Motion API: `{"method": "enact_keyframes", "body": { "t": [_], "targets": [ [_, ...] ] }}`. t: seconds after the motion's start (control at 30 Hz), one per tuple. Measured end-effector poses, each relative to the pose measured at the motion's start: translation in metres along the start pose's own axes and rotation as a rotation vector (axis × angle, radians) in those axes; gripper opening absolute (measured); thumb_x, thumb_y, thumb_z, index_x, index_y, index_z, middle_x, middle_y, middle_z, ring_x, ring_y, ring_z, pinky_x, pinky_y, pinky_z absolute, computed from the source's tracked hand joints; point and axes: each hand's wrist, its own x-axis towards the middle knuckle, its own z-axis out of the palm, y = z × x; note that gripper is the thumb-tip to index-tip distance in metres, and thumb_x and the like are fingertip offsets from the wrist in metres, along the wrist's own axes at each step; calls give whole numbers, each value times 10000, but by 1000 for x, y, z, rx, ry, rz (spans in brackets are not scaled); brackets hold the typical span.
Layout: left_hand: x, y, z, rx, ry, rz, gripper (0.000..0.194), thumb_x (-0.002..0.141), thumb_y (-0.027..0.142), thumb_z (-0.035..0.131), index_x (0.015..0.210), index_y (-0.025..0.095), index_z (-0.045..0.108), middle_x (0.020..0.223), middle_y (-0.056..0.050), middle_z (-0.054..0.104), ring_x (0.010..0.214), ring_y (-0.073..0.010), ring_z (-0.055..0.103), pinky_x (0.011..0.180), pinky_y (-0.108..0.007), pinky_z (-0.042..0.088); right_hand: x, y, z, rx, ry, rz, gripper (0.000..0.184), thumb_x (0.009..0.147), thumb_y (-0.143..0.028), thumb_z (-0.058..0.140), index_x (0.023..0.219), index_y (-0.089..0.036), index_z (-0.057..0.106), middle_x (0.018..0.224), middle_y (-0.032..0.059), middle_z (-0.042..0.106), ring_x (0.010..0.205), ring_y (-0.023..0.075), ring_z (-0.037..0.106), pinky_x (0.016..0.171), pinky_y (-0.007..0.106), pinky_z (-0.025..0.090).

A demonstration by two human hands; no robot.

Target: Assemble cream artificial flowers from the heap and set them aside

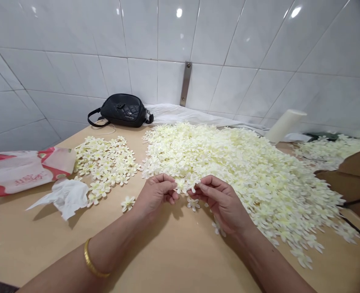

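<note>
My left hand (158,191) pinches a small white artificial flower (181,186) with a pale yellow middle between thumb and fingers. Opposite it, my right hand (218,199) pinches another artificial flower (193,183); the two blossoms sit side by side and seem to touch. Just beyond both hands rises a large heap of flowers (204,150) of the same kind. A loose flower (193,204) lies on the table below my fingertips, and a single flower (127,204) rests left of my left wrist. Part of one more flower (218,228) shows beside my right hand.
A smaller spread of flowers (106,162) lies at the left, next to a red and white tissue pack (27,171) and a crumpled tissue (64,197). A black bag (123,110) stands by the tiled wall. A white roll (285,125) and brown cardboard (357,175) are at the right.
</note>
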Motion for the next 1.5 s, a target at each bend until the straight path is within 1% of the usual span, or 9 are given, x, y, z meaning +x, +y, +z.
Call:
{"method": "enact_keyframes", "body": {
  "t": [0.23, 0.33, 0.5, 0.6, 0.7, 0.93, 1.1, 1.3, 1.5],
  "targets": [
    [0, 2, -2, 59, 24, 53, 167, 601, 111, 554, 760, 162, 568, 409, 63, 453, 356, -52, 413, 358, -147, 274, 2, 0, -5, 17, -32, -28, 101, 697, -276, 616, 706, -186, 571, 669, -1, 588, 659, 129, 554, 677, 279, 442],
    [1, -1, -1, 125, -33, 5, 113, 630, 150, 529, 709, 120, 604, 389, 18, 487, 363, -74, 442, 395, -176, 340, 0, 0, -3, -61, -48, -45, 116, 706, -295, 605, 712, -182, 581, 689, 5, 579, 657, 126, 528, 655, 262, 421],
    [0, -5, 2, -25, -182, -17, 145, 622, 202, 609, 733, 109, 604, 516, -44, 586, 462, -115, 530, 487, -233, 432, -3, 1, -1, -199, -56, -96, 122, 727, -282, 585, 683, -168, 587, 880, 19, 554, 636, 93, 472, 643, 236, 393],
    [0, -5, 2, -36, -225, -6, 221, 660, 315, 624, 702, 98, 608, 594, -58, 593, 490, -101, 532, 489, -218, 432, -3, 3, 1, -245, -58, -125, 122, 737, -268, 573, 669, -167, 574, 889, 17, 538, 677, 101, 475, 643, 227, 387],
    [-1, -5, 1, 12, -173, 18, 292, 662, 392, 620, 687, 101, 613, 555, -38, 564, 467, -90, 514, 469, -208, 418, -2, 5, 2, -296, -49, -133, 130, 738, -270, 566, 660, -166, 563, 805, 8, 534, 663, 106, 472, 610, 222, 384],
    [-5, -4, 4, 210, -47, 51, 148, 602, 251, 661, 613, 129, 577, 433, 10, 498, 398, -85, 459, 416, -201, 360, -3, 6, 4, -351, -38, -98, 165, 747, -324, 556, 713, -163, 560, 683, -1, 529, 592, 100, 455, 555, 222, 379],
    [-9, -2, 8, 295, -42, 125, 115, 630, 216, 609, 573, 141, 544, 401, 29, 458, 378, -74, 419, 403, -195, 324, -4, 5, 8, -337, -17, -71, 254, 710, -386, 591, 836, -168, 550, 656, -6, 525, 569, 104, 468, 508, 220, 382],
    [-12, 0, 12, 360, -24, 142, 112, 627, 188, 607, 552, 130, 548, 388, 34, 440, 377, -63, 401, 402, -186, 308, -5, 9, 9, -446, -16, -109, 208, 772, -328, 532, 655, -156, 514, 557, -37, 430, 511, 78, 383, 483, 212, 334],
    [-7, -5, 7, 268, -107, 87, 133, 656, 227, 607, 585, 136, 540, 432, 21, 473, 394, -75, 439, 420, -199, 352, -4, 11, 10, -378, -20, -74, 249, 789, -354, 503, 628, -173, 445, 548, -45, 417, 516, 83, 377, 500, 213, 343]
  ]
}}
